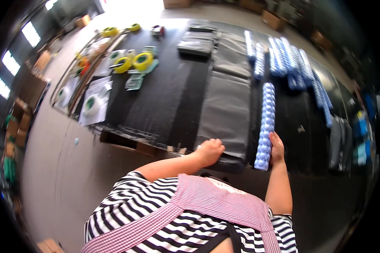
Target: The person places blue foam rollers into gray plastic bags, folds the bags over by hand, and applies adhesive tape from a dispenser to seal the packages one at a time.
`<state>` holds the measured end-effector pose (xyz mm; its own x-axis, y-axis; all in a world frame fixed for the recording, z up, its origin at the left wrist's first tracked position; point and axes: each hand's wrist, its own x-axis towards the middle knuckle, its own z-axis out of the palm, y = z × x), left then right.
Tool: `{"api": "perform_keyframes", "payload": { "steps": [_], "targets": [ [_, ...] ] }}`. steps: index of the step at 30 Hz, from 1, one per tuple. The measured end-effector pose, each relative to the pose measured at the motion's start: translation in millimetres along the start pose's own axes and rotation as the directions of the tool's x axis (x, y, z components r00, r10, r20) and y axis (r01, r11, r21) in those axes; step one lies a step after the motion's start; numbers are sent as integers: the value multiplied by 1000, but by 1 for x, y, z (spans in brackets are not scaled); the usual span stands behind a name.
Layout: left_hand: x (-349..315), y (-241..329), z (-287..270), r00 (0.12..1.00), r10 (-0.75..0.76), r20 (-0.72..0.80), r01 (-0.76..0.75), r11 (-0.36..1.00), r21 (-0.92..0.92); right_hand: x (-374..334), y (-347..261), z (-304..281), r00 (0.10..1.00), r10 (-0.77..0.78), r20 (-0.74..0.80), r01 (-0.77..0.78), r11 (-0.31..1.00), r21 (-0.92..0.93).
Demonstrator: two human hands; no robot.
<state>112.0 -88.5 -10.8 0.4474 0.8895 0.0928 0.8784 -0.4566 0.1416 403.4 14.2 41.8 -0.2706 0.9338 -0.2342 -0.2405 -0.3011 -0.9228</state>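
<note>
A long, light blue roll with a bumpy surface [265,122] stretches away from me over the black table. My right hand [277,148] is closed around the right side of its near end. To the left of the roll, a long stack of flat dark grey plastic bags [226,101] runs from the near table edge toward the far side. My left hand [211,152] rests at the near left corner of this stack, fingers curled and closed on the edge of the top bag. The left fingertips are partly hidden.
More light blue bumpy rolls [289,59] lie at the far right. Folded grey bags [196,42] sit at the back. Yellow tape rolls [142,61], papers [98,99] and a white tape roll [92,105] are on the left. Dark grey pieces [340,141] lie near the right edge.
</note>
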Motion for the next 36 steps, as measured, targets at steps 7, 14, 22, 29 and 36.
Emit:
{"api": "perform_keyframes", "payload": {
  "steps": [7, 14, 22, 29, 36],
  "targets": [
    [-5, 0, -1, 995, -51, -81, 46, 997, -58, 60, 60, -30, 993, -86, -75, 48, 909, -414],
    [-2, 2, 5, 997, -54, -51, 47, 992, -120, 59, 59, -48, 992, -92, -82, 45, 890, -454],
    [-3, -2, -4, 1000, -5, 18, 8, 987, -160, 48, 55, -21, 981, -150, -121, 63, 843, -534],
    [-12, -12, -6, 996, 44, 82, -29, 985, -172, 6, 65, -36, 949, -67, -308, -42, 941, -336],
    [-11, -23, 3, 990, 140, 12, -136, 976, -171, -26, 88, -54, 940, -95, -329, -44, 919, -391]
  ]
}}
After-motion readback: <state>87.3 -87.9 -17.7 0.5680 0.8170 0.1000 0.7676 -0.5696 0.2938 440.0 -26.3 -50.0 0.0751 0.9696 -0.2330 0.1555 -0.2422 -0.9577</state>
